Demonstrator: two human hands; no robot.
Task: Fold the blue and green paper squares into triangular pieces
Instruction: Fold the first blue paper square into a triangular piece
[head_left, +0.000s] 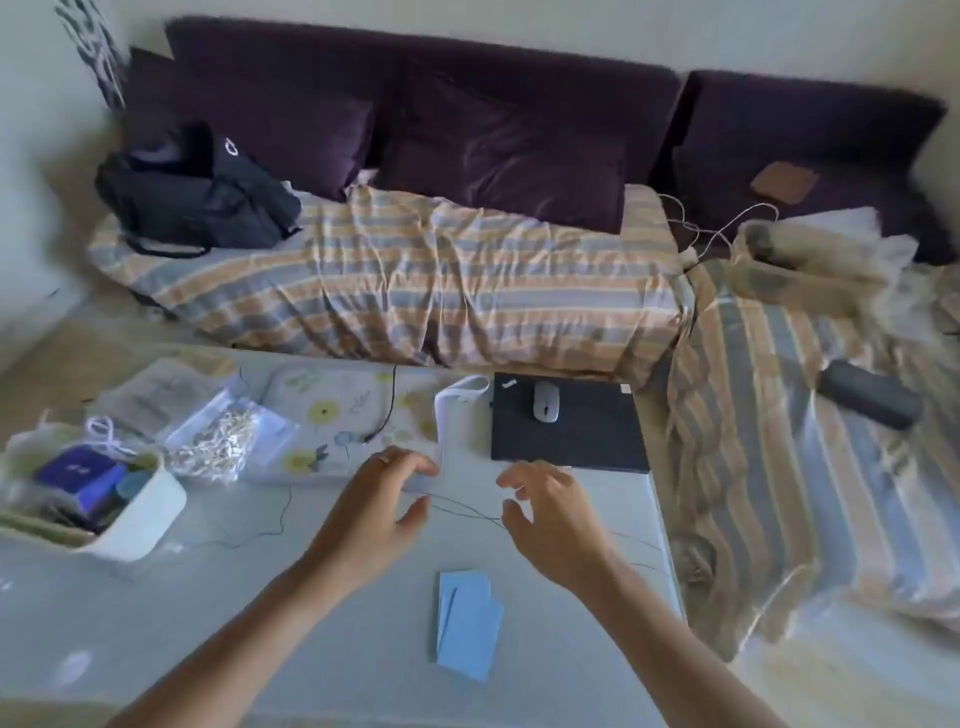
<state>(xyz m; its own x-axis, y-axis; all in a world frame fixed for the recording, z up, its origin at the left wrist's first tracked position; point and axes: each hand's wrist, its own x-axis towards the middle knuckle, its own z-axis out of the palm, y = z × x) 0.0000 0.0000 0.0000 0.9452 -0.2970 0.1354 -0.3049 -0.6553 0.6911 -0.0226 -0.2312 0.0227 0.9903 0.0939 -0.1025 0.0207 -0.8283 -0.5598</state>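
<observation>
So from the head camera we've got both hands out over the pale grey table (322, 597), and neither one is actually on the paper yet. Our left hand (382, 506) has its fingers bent near a small pale scrap at the edge of the flowery yellow-and-white pouch (332, 415); it's too blurry to say if it's pinching that or just hovering. Our right hand (550, 519) is loosely curled with thumb and fingers apart, holding nothing as far as we can tell, with a thin dark thread (462, 506) running between the two hands. The light blue paper pieces (467, 626) sit in a small overlapping stack close to us, well apart from both hands. They look like rectangles or squares, maybe folded once, not triangles, so we'd say the folding has barely started. No green paper shows anywhere. Closed black laptop (569, 431) with a grey mouse (546, 401) sits further back.
</observation>
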